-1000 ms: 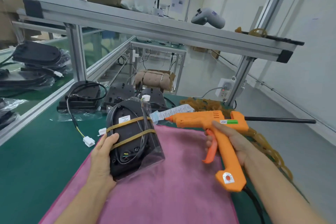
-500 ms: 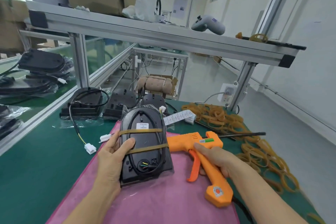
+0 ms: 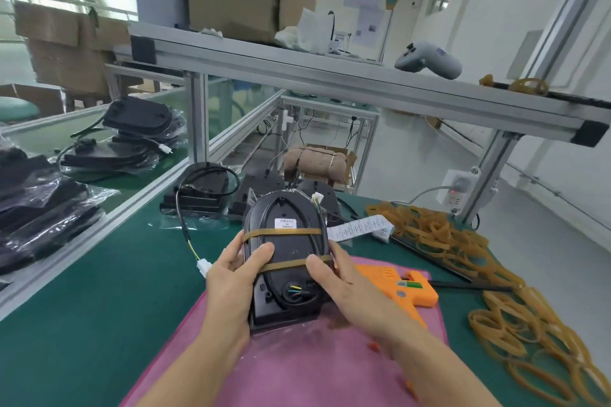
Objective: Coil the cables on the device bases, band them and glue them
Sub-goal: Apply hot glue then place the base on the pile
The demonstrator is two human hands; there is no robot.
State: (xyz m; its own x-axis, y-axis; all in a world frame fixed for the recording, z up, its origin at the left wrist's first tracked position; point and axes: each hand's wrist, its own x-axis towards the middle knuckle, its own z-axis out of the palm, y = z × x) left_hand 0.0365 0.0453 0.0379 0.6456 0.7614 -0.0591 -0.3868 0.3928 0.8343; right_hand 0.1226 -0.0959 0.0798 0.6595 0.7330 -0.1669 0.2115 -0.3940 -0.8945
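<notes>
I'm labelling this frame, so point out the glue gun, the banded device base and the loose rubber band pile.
glue gun (image 3: 401, 287): head view, on its orange body.
device base (image 3: 284, 241): head view, on the black underside between the two bands.
rubber band pile (image 3: 429, 231): head view, on the heap's middle.

matt black plastic base (image 3: 291, 251), pink cloth (image 3: 317, 370)

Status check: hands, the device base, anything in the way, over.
Left hand and right hand both gripping device base. Two rubber bands across it, cable coiled. Glue gun lies on pink cloth; nothing blocking.
</notes>
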